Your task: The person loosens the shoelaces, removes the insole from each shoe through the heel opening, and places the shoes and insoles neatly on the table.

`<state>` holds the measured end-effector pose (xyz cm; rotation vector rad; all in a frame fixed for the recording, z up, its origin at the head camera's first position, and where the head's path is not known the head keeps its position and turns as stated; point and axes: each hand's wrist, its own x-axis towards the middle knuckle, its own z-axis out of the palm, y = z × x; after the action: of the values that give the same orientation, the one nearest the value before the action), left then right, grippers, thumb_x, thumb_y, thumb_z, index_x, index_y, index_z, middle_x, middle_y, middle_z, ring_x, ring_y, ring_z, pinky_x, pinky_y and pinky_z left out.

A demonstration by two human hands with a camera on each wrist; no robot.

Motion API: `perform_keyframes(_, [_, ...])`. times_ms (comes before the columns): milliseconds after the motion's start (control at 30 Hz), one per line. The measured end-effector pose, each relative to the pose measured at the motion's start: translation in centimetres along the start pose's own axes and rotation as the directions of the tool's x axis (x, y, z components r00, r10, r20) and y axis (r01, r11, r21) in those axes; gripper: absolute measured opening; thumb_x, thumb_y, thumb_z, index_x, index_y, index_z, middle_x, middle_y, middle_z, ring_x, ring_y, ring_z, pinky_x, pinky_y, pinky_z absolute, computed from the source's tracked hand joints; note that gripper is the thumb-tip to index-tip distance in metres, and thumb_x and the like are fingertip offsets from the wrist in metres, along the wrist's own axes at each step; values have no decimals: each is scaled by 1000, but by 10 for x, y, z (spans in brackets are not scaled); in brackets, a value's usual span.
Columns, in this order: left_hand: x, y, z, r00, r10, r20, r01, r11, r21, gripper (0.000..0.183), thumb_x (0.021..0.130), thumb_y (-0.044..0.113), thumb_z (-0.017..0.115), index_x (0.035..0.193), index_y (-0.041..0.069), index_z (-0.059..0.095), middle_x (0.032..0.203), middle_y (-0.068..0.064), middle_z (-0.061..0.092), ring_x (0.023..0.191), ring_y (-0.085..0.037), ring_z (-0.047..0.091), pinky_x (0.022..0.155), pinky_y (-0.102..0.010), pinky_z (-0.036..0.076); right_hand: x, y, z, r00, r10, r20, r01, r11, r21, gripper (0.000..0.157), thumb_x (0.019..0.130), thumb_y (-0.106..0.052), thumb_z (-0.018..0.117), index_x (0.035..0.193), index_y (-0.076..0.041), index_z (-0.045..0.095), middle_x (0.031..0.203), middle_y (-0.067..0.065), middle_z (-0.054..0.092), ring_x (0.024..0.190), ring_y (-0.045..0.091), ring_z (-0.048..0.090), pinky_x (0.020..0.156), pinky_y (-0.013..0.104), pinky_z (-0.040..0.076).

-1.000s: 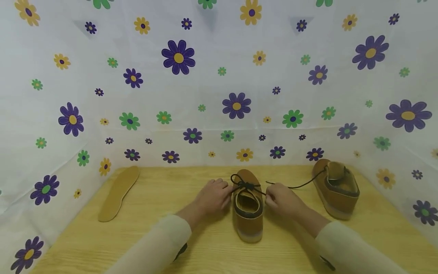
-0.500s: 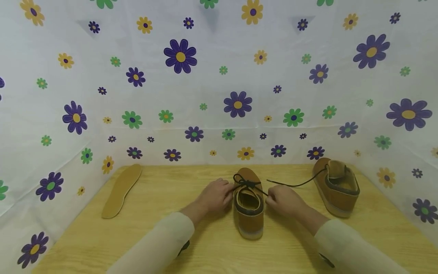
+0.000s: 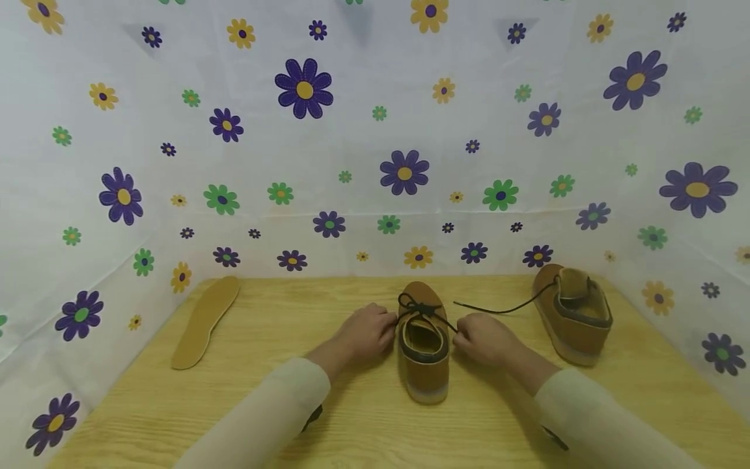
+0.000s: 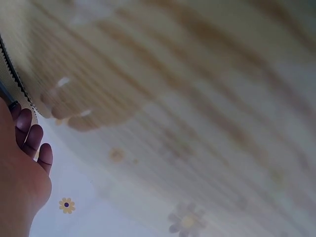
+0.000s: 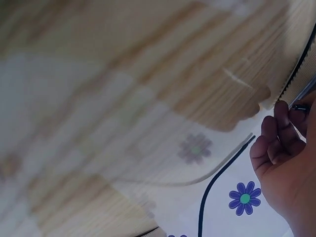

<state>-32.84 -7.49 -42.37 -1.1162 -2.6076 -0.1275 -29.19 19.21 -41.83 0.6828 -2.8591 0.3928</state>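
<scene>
Pinched in the curled fingers of the left hand (image 3: 364, 333) at 9 o'clock and the right hand (image 3: 487, 339) at 3, the two ends of the lace (image 3: 423, 310) spread from a bow atop the shoe (image 3: 426, 381); a dark tip shows at the fingers in each wrist view. Between the hands, the shoe stands sole-down on the table (image 3: 351, 426), toe at 12, heel at 6. Its lace looks thin, light and limp, best taken near the tips; a loose pinch may slip. The upper looks fairly soft, the sole stiffer, so the heel would give a steadier hold. Both hands lie low, backs up, forearms angled from 7 and 5 o'clock. Well apart, the other shoe (image 3: 577, 332) stands at 2 o'clock, and an insole (image 3: 205, 322) lies near 10.
</scene>
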Motion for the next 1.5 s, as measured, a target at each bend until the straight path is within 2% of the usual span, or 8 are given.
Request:
perform_keyframes(300, [-2, 1, 0, 999, 27, 31, -27, 1000, 11, 14, 91, 19, 48, 89, 14, 61, 79, 0, 54, 73, -17, 49, 70, -32, 43, 0, 2, 2, 999, -12, 39, 13, 999, -32, 32, 83, -20, 55, 54, -16, 44, 59, -5, 42, 56, 9, 35, 53, 22, 31])
perform_keyframes(500, [-1, 3, 0, 1000, -5, 27, 4, 999, 36, 15, 92, 21, 48, 92, 15, 62, 82, 1, 56, 75, -17, 49, 66, -32, 42, -1, 4, 2, 999, -36, 39, 38, 998, -40, 35, 83, -20, 56, 50, -16, 43, 63, -3, 44, 59, 9, 36, 56, 23, 33])
perform_keyframes(733, [-1, 8, -7, 999, -18, 47, 14, 996, 87, 15, 92, 23, 49, 92, 15, 62, 85, 0, 57, 78, -18, 51, 65, -33, 41, -3, 4, 1, 997, -62, 37, 63, 998, -21, 38, 81, -20, 56, 45, -16, 42, 63, -5, 47, 61, 8, 40, 59, 23, 36])
perform_keyframes(967, [-1, 9, -7, 999, -26, 43, 21, 992, 121, 14, 91, 25, 51, 90, 17, 62, 83, 1, 56, 76, -17, 49, 63, -32, 39, -4, 2, 0, 997, -11, 74, 12, 1000, -13, 35, 79, -22, 57, 45, -13, 52, 70, -3, 50, 64, 9, 43, 60, 26, 41])
perform_keyframes(1100, [0, 9, -7, 999, -24, 37, 19, 992, 123, 13, 91, 25, 51, 89, 18, 62, 81, 2, 55, 73, -16, 47, 61, -30, 36, -4, 0, -2, 994, 29, 103, -28, 999, -15, 36, 80, -23, 58, 46, -12, 53, 71, -2, 50, 65, 11, 43, 60, 28, 41])
perform_keyframes(1300, [1, 5, -3, 997, -72, 23, 70, 995, 68, 20, 95, 27, 46, 100, 18, 63, 90, 2, 58, 81, -17, 50, 69, -32, 40, -4, 0, -1, 995, 52, 90, -45, 996, -78, 37, 84, -29, 55, 50, -17, 48, 68, -3, 46, 63, 12, 39, 58, 28, 35])
perform_keyframes(1400, [1, 2, -2, 994, -109, -24, 109, 994, 0, 20, 97, 27, 42, 103, 18, 59, 94, 2, 58, 87, -17, 51, 76, -35, 41, -3, -2, 0, 997, 64, 41, -60, 994, -89, 31, 87, -31, 53, 58, -20, 48, 68, -3, 44, 64, 13, 38, 58, 28, 34])
perform_keyframes(1500, [4, 1, -2, 991, -91, -100, 84, 994, -70, 19, 97, 24, 43, 105, 16, 58, 97, 1, 58, 94, -18, 54, 82, -37, 44, -2, -4, -1, 995, 92, -25, -93, 995, -33, 20, 89, -29, 49, 71, -21, 52, 75, -3, 46, 70, 13, 42, 63, 28, 37])
